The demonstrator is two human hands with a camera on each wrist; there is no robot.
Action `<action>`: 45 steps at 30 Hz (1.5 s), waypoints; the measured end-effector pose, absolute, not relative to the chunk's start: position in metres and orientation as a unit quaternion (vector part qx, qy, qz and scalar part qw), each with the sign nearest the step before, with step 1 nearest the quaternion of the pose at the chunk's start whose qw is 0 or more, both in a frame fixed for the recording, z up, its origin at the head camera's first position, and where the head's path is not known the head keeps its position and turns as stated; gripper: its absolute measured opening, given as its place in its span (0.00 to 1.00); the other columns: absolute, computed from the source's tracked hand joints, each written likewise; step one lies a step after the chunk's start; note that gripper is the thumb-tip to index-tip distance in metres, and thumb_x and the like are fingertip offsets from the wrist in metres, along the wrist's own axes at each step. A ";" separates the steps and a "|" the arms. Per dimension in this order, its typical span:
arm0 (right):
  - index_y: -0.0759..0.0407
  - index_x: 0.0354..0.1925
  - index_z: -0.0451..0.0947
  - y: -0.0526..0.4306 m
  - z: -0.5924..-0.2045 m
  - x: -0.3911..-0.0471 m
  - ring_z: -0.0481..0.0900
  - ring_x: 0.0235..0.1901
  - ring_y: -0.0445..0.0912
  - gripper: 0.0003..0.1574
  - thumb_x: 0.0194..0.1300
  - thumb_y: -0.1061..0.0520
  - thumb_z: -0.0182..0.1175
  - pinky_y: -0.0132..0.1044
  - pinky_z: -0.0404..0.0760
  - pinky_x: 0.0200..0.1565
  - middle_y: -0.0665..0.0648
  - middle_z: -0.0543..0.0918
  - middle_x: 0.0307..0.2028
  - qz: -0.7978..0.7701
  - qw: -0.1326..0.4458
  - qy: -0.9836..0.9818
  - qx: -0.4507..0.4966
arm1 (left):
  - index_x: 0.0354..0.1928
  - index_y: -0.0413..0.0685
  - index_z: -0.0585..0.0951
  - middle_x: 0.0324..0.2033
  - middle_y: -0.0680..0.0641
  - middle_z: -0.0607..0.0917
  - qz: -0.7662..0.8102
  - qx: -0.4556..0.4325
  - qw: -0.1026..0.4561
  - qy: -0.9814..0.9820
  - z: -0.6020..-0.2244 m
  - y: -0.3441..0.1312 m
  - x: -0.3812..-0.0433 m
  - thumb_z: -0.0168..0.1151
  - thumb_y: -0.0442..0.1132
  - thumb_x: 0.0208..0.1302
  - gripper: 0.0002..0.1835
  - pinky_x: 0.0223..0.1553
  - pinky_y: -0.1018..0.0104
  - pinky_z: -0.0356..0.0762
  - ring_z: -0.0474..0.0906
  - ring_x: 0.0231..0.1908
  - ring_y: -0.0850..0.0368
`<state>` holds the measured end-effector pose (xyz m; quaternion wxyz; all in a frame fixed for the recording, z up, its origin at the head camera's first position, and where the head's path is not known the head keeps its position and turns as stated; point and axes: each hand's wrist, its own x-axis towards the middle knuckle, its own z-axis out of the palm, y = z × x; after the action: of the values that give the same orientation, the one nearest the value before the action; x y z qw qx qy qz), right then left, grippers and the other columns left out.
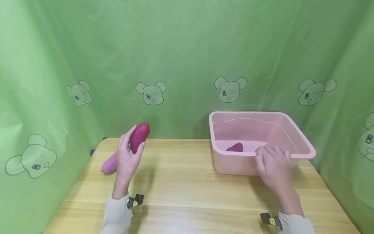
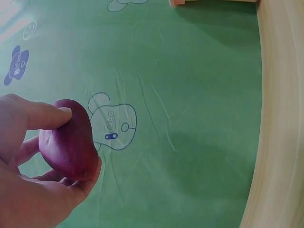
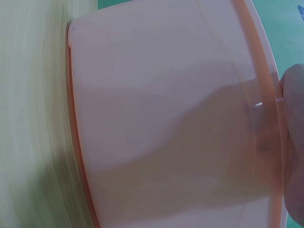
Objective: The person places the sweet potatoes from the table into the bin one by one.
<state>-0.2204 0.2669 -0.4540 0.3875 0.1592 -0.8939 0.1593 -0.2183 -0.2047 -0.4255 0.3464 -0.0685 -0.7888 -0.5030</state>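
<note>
My left hand (image 1: 127, 161) pinches a purple-red sweet potato (image 1: 140, 137) between thumb and fingers, held up above the table's far left part. In the left wrist view the same sweet potato (image 2: 71, 142) shows its smooth, dark skin, with the thumb on one side and fingers beneath. Behind this hand lies a lighter pink, long rounded piece (image 1: 109, 164), partly hidden by the hand. My right hand (image 1: 274, 167) grips the near rim of a pink plastic basin (image 1: 233, 165). Inside the basin a dark red sweet potato (image 1: 236, 147) is partly covered by the near wall.
A light wooden table (image 1: 181, 191) carries everything. Green curtain (image 1: 187, 58) with printed bear heads hangs behind it and along both sides, close to the far edge. The basin stands at the table's far right, near the curtain.
</note>
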 end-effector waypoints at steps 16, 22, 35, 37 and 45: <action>0.55 0.31 0.74 0.267 -0.456 -0.220 0.70 0.32 0.55 0.15 0.74 0.55 0.46 0.54 0.61 0.39 0.56 0.78 0.29 0.158 0.375 -0.900 0.154 | 0.71 0.51 0.75 0.58 0.38 0.78 -0.502 -0.088 0.344 -0.789 -0.421 -0.196 -0.218 0.71 0.28 0.62 0.34 0.57 0.47 0.82 0.77 0.57 0.44; 0.55 0.31 0.74 0.267 -0.456 -0.221 0.70 0.33 0.56 0.15 0.75 0.54 0.46 0.55 0.61 0.39 0.55 0.78 0.29 0.156 0.376 -0.901 0.153 | 0.70 0.52 0.76 0.58 0.39 0.78 -0.493 -0.102 0.350 -0.790 -0.423 -0.190 -0.221 0.71 0.29 0.62 0.34 0.55 0.48 0.82 0.77 0.56 0.45; 0.55 0.31 0.74 0.268 -0.455 -0.222 0.70 0.33 0.56 0.16 0.75 0.54 0.46 0.55 0.62 0.40 0.56 0.78 0.29 0.156 0.375 -0.901 0.153 | 0.69 0.51 0.76 0.58 0.39 0.79 -0.483 -0.114 0.358 -0.791 -0.422 -0.179 -0.225 0.72 0.28 0.61 0.34 0.54 0.48 0.83 0.78 0.56 0.45; 0.55 0.31 0.74 0.268 -0.454 -0.222 0.70 0.33 0.56 0.16 0.75 0.54 0.46 0.55 0.62 0.40 0.56 0.78 0.29 0.157 0.373 -0.902 0.152 | 0.69 0.51 0.76 0.58 0.39 0.79 -0.484 -0.115 0.357 -0.791 -0.421 -0.176 -0.225 0.72 0.28 0.61 0.34 0.54 0.48 0.83 0.78 0.57 0.45; 0.55 0.31 0.74 0.268 -0.454 -0.221 0.71 0.34 0.56 0.16 0.75 0.54 0.46 0.56 0.62 0.41 0.56 0.79 0.30 0.161 0.371 -0.902 0.152 | 0.70 0.52 0.76 0.59 0.40 0.79 -0.486 -0.121 0.350 -0.792 -0.418 -0.170 -0.226 0.72 0.29 0.61 0.35 0.52 0.49 0.83 0.77 0.56 0.46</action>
<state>-0.2207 0.2676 -0.4537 0.3713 0.1524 -0.9017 0.1608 -0.2255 -0.1703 -0.4180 0.3497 -0.1214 -0.7918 -0.4859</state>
